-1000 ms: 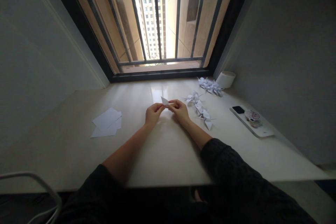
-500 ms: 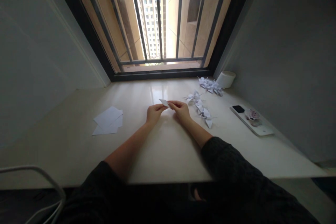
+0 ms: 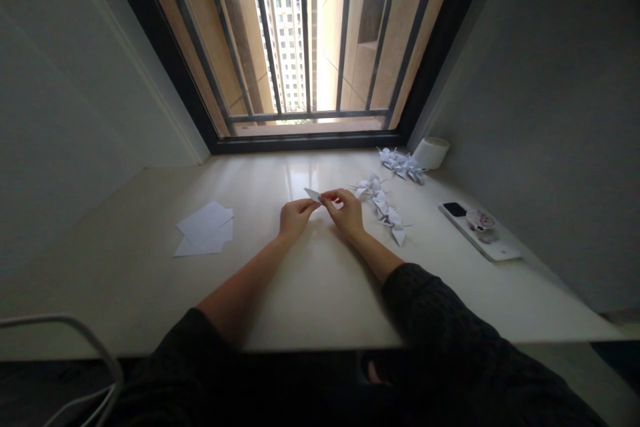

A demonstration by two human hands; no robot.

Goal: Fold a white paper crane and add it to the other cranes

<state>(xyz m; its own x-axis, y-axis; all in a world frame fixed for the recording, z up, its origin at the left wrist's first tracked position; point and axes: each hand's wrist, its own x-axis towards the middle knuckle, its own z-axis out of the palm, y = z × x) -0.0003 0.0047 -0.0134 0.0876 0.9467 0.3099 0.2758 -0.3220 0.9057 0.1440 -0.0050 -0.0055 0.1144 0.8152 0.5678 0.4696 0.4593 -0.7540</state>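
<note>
Between my two hands is a small piece of folded white paper (image 3: pixel 312 194), its pointed end sticking out up and to the left. My left hand (image 3: pixel 296 217) pinches its lower edge from the left. From the right, my right hand (image 3: pixel 345 212) grips it with thumb and fingertips, the other fingers curled. Both hands are held above the white sill, and the fingers hide part of the folds. Just right of my right hand lies a row of folded paper cranes (image 3: pixel 383 207).
More paper cranes (image 3: pixel 401 165) lie by a white roll (image 3: pixel 431 152) in the far right corner. A phone (image 3: pixel 477 230) with a round grip rests at right. Loose paper sheets (image 3: pixel 206 230) lie at left. A pale cable (image 3: pixel 95 340) loops at the lower left.
The folded paper has tilted slightly and shows a narrower face. My right hand's fingers have lifted and shifted a little; the left hand has hardly moved.
</note>
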